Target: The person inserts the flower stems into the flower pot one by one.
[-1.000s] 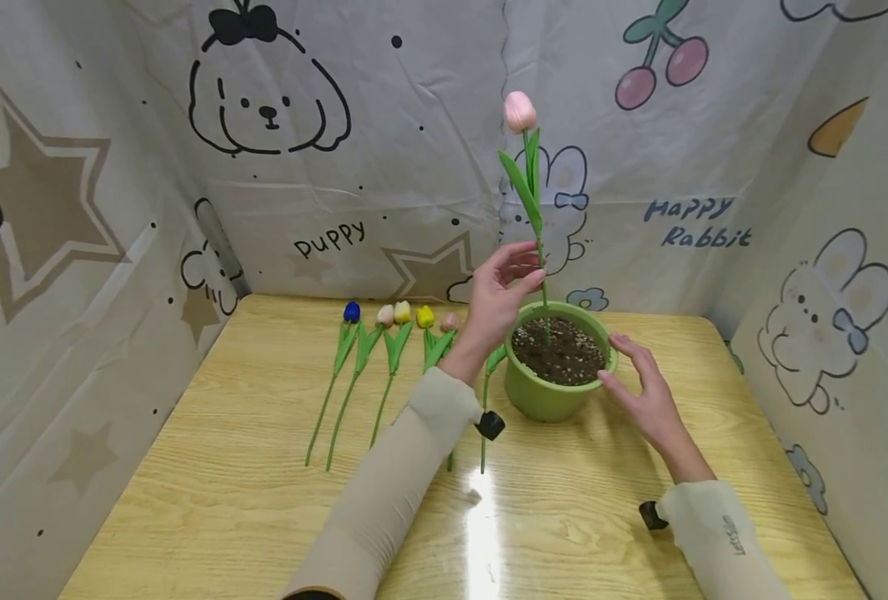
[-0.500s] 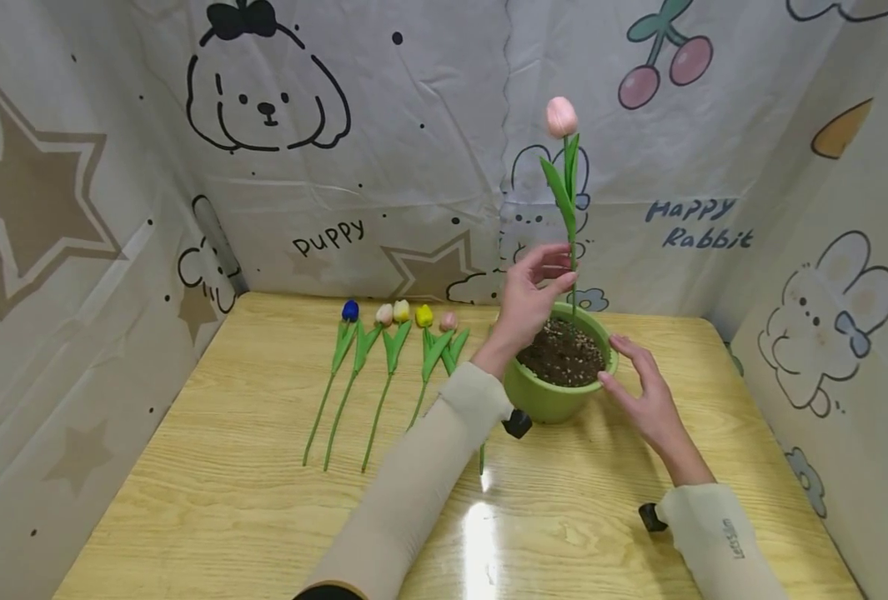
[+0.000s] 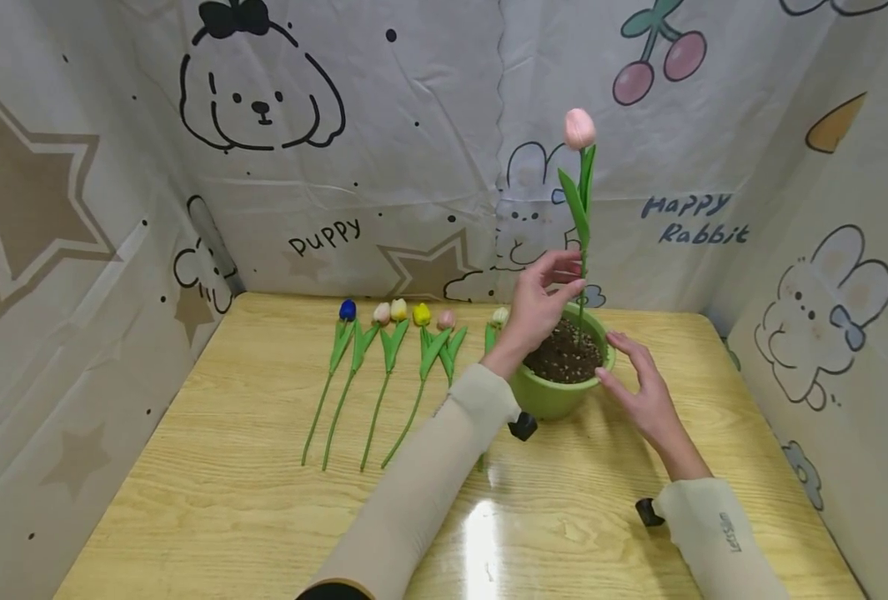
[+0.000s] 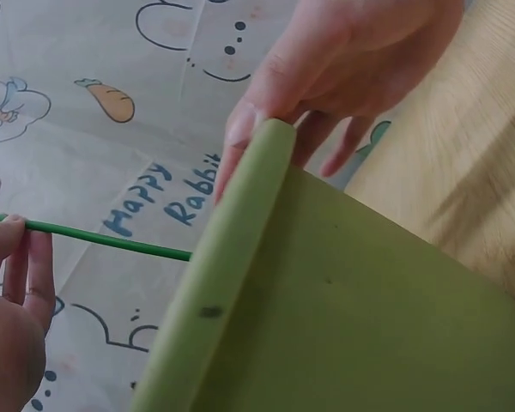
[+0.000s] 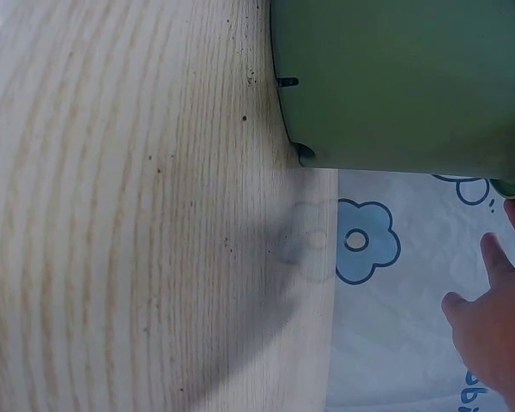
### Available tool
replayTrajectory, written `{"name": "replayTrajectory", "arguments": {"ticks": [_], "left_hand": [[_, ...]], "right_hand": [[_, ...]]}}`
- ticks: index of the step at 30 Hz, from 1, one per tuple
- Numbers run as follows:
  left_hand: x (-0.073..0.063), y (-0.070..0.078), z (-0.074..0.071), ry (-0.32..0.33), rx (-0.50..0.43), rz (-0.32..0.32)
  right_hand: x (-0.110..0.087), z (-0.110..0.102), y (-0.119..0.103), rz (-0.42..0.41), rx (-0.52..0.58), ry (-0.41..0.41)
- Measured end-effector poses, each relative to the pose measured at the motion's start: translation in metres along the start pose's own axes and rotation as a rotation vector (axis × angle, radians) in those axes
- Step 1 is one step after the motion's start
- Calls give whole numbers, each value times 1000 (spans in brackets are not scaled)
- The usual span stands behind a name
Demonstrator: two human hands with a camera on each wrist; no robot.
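Observation:
An artificial pink tulip (image 3: 579, 129) stands upright over the green flower pot (image 3: 552, 402), its lower stem end reaching the dark soil (image 3: 564, 354). My left hand (image 3: 537, 304) pinches the green stem (image 4: 112, 240) between thumb and fingers, above the rim. At the pot's right side, my right hand (image 3: 642, 400) touches the rim with thumb and forefinger spread apart; its other fingers hang loosely, as the right wrist view shows. In the left wrist view the right thumb (image 4: 245, 124) lies against the rim's edge. How deep the stem sits in the soil cannot be told.
Several artificial tulips lie in a row on the wooden table (image 3: 211, 500) left of the pot, among them a blue tulip (image 3: 348, 310) and a yellow tulip (image 3: 422, 314). A white tulip (image 3: 499, 317) lies partly behind the left arm. Printed cloth (image 3: 428, 125) encloses the back and sides.
My left hand has carried the upright pink tulip rightward across the pot, then slightly lower. The right hand has stayed at the rim.

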State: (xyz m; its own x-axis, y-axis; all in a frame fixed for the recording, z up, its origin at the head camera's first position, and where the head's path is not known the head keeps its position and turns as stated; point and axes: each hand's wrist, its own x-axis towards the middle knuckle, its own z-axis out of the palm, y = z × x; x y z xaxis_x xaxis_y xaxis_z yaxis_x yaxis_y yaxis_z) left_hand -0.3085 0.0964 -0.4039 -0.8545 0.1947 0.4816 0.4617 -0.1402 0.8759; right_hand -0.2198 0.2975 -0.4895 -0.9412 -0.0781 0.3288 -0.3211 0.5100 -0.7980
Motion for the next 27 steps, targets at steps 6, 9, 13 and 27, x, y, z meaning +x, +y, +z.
{"name": "replayTrajectory", "arguments": {"ticks": [6, 9, 13, 27], "left_hand": [[0, -6, 0, 7, 9, -6], [0, -9, 1, 7, 1, -10], [-1, -13, 2, 2, -14, -12], [-4, -17, 6, -10, 21, -32]], "right_hand": [[0, 0, 2, 1, 0, 3], [0, 0, 3, 4, 2, 4], [1, 0, 3, 1, 8, 9], [0, 1, 2, 2, 11, 2]]}}
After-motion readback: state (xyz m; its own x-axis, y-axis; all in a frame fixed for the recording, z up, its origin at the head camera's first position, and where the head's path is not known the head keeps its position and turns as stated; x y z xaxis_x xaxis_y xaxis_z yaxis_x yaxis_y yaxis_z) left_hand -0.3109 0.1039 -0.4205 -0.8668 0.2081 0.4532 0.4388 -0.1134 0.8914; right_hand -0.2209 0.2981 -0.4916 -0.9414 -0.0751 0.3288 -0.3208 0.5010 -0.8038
